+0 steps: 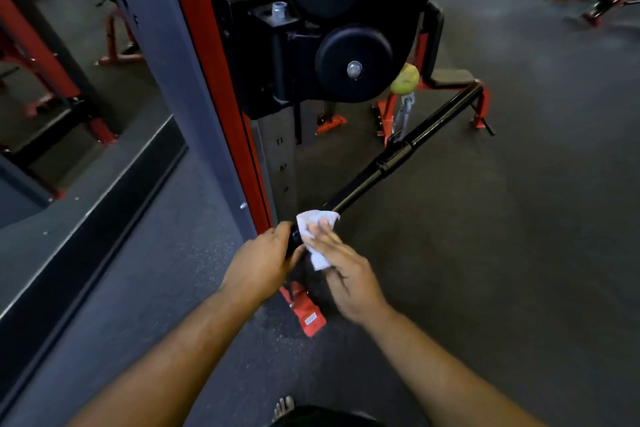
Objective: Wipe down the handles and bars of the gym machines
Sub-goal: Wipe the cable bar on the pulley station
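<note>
A long black cable bar hangs from a chain and runs diagonally from the upper right down toward me. My left hand is closed around the bar's near end. My right hand presses a white cloth onto the bar just beyond the left hand, fingers wrapped over the cloth. Part of the cloth hangs below the bar.
The red and grey machine upright stands right behind the bar, with black pulley wheels and a yellow-green ball stopper above. A red foot bracket lies under my hands. A mirror wall is on the left, red benches at the far right.
</note>
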{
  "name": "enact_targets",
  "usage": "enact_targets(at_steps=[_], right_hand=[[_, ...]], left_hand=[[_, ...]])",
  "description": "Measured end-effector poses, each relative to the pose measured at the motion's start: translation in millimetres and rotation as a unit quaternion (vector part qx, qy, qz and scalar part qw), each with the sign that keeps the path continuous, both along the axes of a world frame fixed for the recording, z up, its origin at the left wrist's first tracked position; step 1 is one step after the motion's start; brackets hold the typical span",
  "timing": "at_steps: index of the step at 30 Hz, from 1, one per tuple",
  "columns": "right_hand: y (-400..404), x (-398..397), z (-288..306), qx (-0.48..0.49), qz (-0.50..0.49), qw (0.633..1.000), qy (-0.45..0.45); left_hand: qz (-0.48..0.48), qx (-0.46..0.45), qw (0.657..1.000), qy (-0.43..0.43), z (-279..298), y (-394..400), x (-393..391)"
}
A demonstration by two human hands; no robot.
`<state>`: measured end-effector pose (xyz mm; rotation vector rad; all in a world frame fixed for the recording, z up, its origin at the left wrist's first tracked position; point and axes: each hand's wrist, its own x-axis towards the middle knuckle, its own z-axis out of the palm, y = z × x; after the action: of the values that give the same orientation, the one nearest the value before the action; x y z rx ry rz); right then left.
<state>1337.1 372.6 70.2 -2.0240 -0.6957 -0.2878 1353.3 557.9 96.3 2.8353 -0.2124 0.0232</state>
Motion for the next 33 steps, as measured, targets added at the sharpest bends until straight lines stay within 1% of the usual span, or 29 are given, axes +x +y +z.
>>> enact_targets(at_steps=[2,4,6,8,10,14,15,16,17,19,20,22,25,27,29,30,31,32,33], right_hand=[[-19,18,9,0.036,-0.035,0.998,-0.028],[-34,52,17,0.062,-0.111,0.991,-0.046],[-37,78,19,0.038,-0.163,0.986,-0.028],[-28,84,10,0.006,-0.167,0.986,-0.019],[-15,67,2,0.01,-0.144,0.989,-0.022],[0,11,-11,0.063,0.007,0.998,-0.009],[-3,3,-16,0.08,0.019,0.997,0.002],[-8,0,-17,0.116,0.004,0.993,0.015],[-14,4,-15,0.164,-0.042,0.985,0.026],[-25,24,-6,0.25,-0.16,0.954,0.044],[-30,39,0,0.272,-0.204,0.939,0.051],[-28,64,11,0.273,-0.255,0.925,0.074],[-6,70,6,0.245,-0.277,0.925,0.092],[10,51,0,0.237,-0.264,0.932,0.077],[21,26,-8,0.229,-0.204,0.95,0.05],[23,14,-16,0.234,-0.164,0.957,0.059],[24,4,-24,0.253,-0.133,0.954,0.088],[24,-3,-33,0.29,-0.117,0.942,0.124],[21,-5,-38,0.342,-0.123,0.917,0.162]], left_hand=[[0.012,0.002,1.0,-0.008,2,-4,-2],[0.022,-0.001,1.0,-0.008,5,-9,-5],[0.026,-0.002,1.0,-0.002,6,-13,-9],[0.035,0.003,0.999,0.005,8,-17,-14],[0.043,0.009,0.999,0.009,8,-17,-15],[0.042,0.013,0.999,0.0,11,-14,-12],[0.041,0.014,0.999,-0.001,10,-14,-12],[0.039,0.013,0.999,-0.002,11,-13,-12],[0.036,0.011,0.999,-0.003,11,-13,-12],[0.032,0.006,0.999,-0.001,13,-14,-13],[0.031,0.001,1.0,0.001,14,-15,-14],[0.026,-0.016,1.0,0.002,15,-17,-16],[0.019,-0.029,0.999,0.006,15,-19,-18],[0.01,-0.027,1.0,0.005,14,-21,-19],[0.005,-0.027,1.0,-0.002,13,-20,-18],[0.007,-0.03,1.0,-0.007,12,-19,-17],[0.009,-0.034,0.999,-0.009,12,-18,-15],[0.01,-0.039,0.999,-0.007,11,-18,-15],[0.01,-0.045,0.999,-0.006,11,-18,-14]])
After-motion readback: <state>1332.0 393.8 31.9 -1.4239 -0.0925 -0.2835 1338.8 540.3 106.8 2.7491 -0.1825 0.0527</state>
